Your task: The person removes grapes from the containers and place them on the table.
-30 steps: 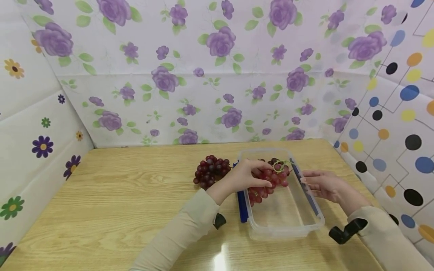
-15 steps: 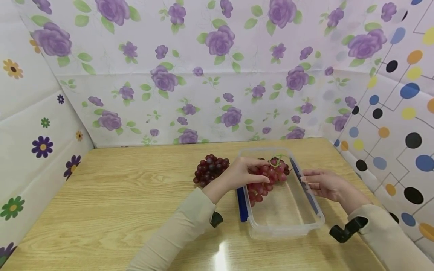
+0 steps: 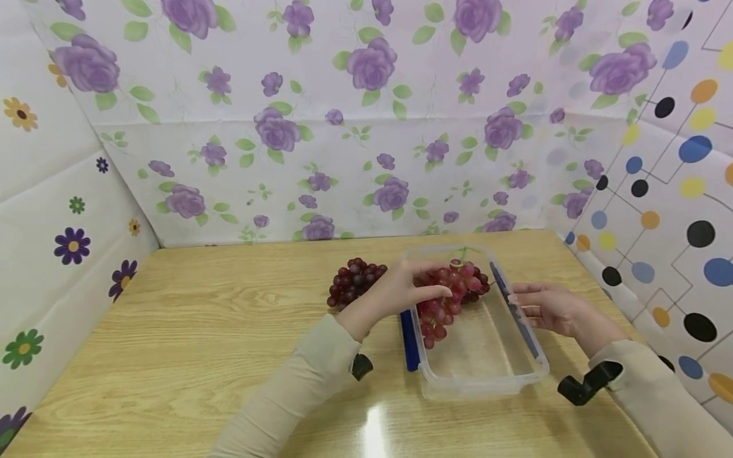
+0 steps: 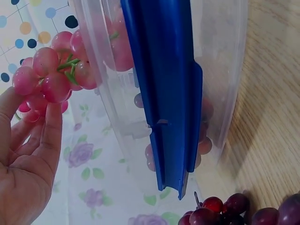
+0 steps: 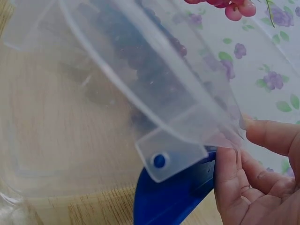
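My left hand [image 3: 397,292] grips a bunch of pinkish-red grapes [image 3: 439,312] by its upper part, thumb on the near side. The bunch hangs at the left side of a clear plastic container [image 3: 487,386], its green stem pointing away from me. In the left wrist view the pink grapes [image 4: 51,70] show between thumb and fingers, above the rim. Darker grapes [image 3: 480,289] lie inside the container at the back, partly hidden. My right hand [image 3: 555,313] pinches the container's right rim; the right wrist view shows its thumb and fingers [image 5: 227,173] there.
Another dark red bunch of grapes [image 3: 352,283] lies on the wooden table [image 3: 229,331] left of the container, partly behind my left wrist. Blue latches [image 3: 409,340] hang along the container's sides. Patterned cloth walls [image 3: 321,127] stand behind and beside the table.
My left hand has shifted slightly left with the pink grapes, and their green stem has swung toward the back. My right hand stays on the rim.
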{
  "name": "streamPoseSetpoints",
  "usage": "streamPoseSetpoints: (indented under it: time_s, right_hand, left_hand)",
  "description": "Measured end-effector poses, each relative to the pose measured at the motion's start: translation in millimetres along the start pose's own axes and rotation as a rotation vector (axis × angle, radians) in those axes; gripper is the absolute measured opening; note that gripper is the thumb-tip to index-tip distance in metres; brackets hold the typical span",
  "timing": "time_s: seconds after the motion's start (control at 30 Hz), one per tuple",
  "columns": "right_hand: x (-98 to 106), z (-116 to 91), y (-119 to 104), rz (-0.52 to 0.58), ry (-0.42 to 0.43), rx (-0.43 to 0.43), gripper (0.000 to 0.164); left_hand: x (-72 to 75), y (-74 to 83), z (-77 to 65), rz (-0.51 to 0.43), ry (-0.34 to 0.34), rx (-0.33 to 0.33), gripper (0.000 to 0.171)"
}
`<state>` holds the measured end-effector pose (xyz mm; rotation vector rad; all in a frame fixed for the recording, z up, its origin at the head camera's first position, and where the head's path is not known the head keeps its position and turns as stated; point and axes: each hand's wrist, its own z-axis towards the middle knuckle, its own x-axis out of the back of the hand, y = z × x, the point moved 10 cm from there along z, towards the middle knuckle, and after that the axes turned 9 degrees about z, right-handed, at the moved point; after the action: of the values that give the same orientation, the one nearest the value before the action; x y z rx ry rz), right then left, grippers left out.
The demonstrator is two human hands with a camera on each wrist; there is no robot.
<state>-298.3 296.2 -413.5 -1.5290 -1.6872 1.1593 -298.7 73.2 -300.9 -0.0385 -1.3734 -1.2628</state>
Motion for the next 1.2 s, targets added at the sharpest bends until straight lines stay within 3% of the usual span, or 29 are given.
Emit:
streamPoseSetpoints:
  time_s: [0.37, 0.77, 0.97, 1.07, 1.2]
  right_hand:
    - [-1, -2, -1, 0.005, 0.009, -0.006, 0.042]
    - [-2, -1, -1, -0.022, 0.000, -0.017, 0.062]
    - [-2, -1, 0, -0.022, -0.001, -0.018, 0.056]
    - [-1, -2, 1, -0.009, 0.000, -0.020, 0.042]
    - [-2, -1, -1, -0.002, -0.004, -0.020, 0.036]
  left_hand:
    - [8.1, 1.1, -2.2, 0.014, 0.025, -0.017, 0.043]
    - [20.6, -6.3, -8.0, 0.006, 0.041, 0.076, 0.045]
    - [26.8, -6.3, -12.4, -0.031, 0.061, 0.107, 0.044]
    - [31.4, -5.7, -13.9, -0.053, 0.084, 0.103, 0.043]
    - [39.1, -4.6, -14.9, -0.070, 0.107, 0.104, 0.043]
